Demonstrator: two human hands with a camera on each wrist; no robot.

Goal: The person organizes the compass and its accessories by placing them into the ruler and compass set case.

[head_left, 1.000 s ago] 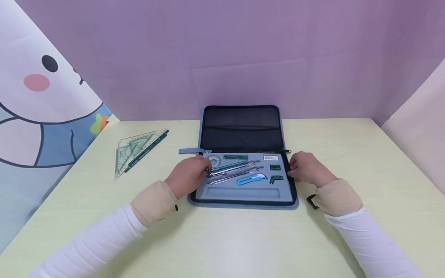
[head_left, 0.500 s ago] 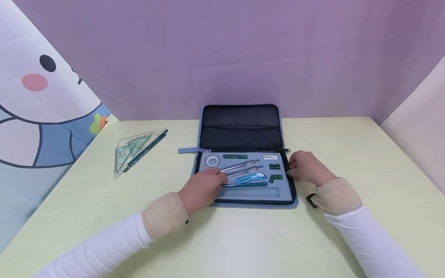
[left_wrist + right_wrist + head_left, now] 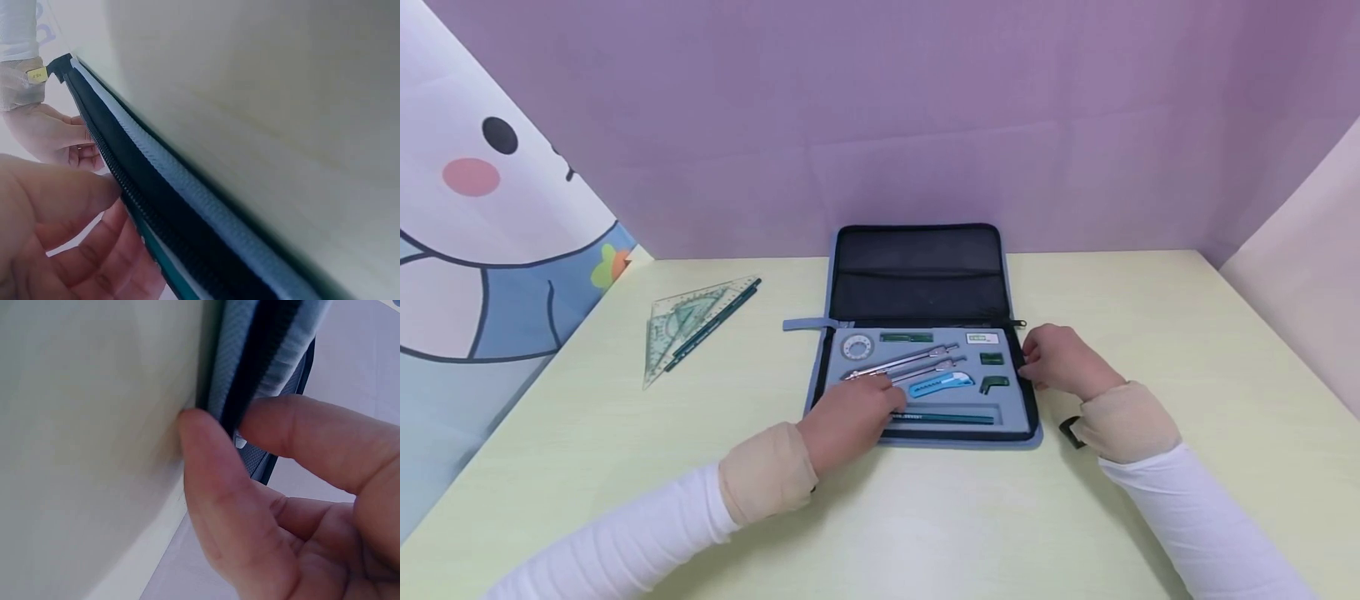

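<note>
An unzipped blue case [image 3: 842, 398] lies unfolded on the table, its grey tray holding compasses [image 3: 902, 362], a light-blue cutter [image 3: 942, 383] and small green pieces. Over the tray's front slot, my left hand [image 3: 850, 421] pinches one end of a dark green pencil [image 3: 947, 418], which lies along that slot. In the left wrist view the left hand [image 3: 62, 225] is beside the zipper edge [image 3: 156, 212], with the pencil [image 3: 164, 262] partly hidden. My right hand [image 3: 1062, 363] grips the case's right edge; in the right wrist view, thumb and finger of the right hand [image 3: 287, 506] pinch that rim [image 3: 234, 375].
At the left of the table [image 3: 587, 467] lie clear set squares [image 3: 677, 321] with dark pencils [image 3: 713, 327] along them. A round white dial [image 3: 857, 347] and a white eraser [image 3: 982, 338] sit at the tray's back. A purple cloth [image 3: 880, 117] hangs behind.
My left hand has moved right and toward the front of the case, carrying the pencil from above the compasses down to the front slot. The right hand has stayed at the edge.
</note>
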